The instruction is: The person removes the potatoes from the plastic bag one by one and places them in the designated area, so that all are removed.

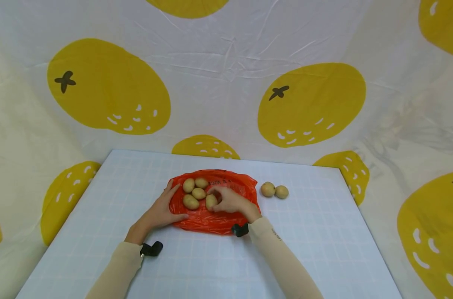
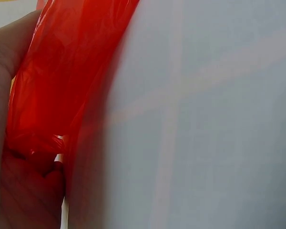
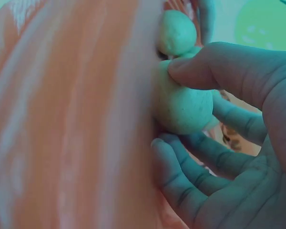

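Observation:
A crinkled red plastic bag [image 1: 219, 222] lies flat, with several potatoes [image 1: 191, 202] grouped on its left half. My right hand [image 1: 228, 201] pinches one potato [image 1: 211, 202] at the right of that group. In the right wrist view, the thumb presses on this potato [image 3: 186, 105] from above and the fingers curl beneath it. At the bag's left edge rests my left hand [image 1: 161, 211], its thumb and fingers spread apart along the plastic. The left wrist view shows red film [image 2: 62, 71] against that hand, hiding part of the fingers.
Two more potatoes [image 1: 275, 190] sit side by side on the pale checked table [image 1: 305, 236], just right of the bag. Behind the table hangs a white cloth [image 1: 219, 104] printed with big yellow fruit. Each wrist carries a small black camera [image 1: 152, 249].

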`<state>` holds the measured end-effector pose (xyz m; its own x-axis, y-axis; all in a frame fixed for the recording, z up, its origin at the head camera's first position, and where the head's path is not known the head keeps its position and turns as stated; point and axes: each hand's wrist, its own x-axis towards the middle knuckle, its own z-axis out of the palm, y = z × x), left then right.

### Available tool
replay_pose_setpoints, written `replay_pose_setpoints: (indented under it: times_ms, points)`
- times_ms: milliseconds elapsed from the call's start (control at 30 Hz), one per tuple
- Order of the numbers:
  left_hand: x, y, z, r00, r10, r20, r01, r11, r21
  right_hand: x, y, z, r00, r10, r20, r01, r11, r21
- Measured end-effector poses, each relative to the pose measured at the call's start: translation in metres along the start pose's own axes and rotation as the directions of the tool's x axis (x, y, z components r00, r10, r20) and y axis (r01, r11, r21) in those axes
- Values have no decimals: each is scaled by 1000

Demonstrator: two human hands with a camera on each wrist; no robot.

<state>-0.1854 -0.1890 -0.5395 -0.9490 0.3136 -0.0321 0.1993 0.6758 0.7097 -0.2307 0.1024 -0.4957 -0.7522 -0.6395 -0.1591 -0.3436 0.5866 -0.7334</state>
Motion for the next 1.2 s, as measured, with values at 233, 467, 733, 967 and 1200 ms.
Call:
replay_pose_setpoints:
  times_ms: [233,467,733,967,1200]
  points:
    - [-1,2,-1,1000,0,-4,0,1000,-3,0,4,-4,999,34,-14,-34,999,12]
    - [1,-1,0,1000,2,-1,-2,1000,-2,2,4,-2,999,0,-40,-1,999,-40]
    - [0,-1,-1,1000,13,-14,-13,1000,9,1,1,-3,999,9,-51,-11,999,-32]
    - [-3,1,-2,1000,15,-14,-15,1000,5,1,1,-1,998,-13,-63,10,999,-40]
    - [-2,3,-2,1000,10,-6,-10,1000,-3,1,2,0,998,-19,-66,16,999,-44]
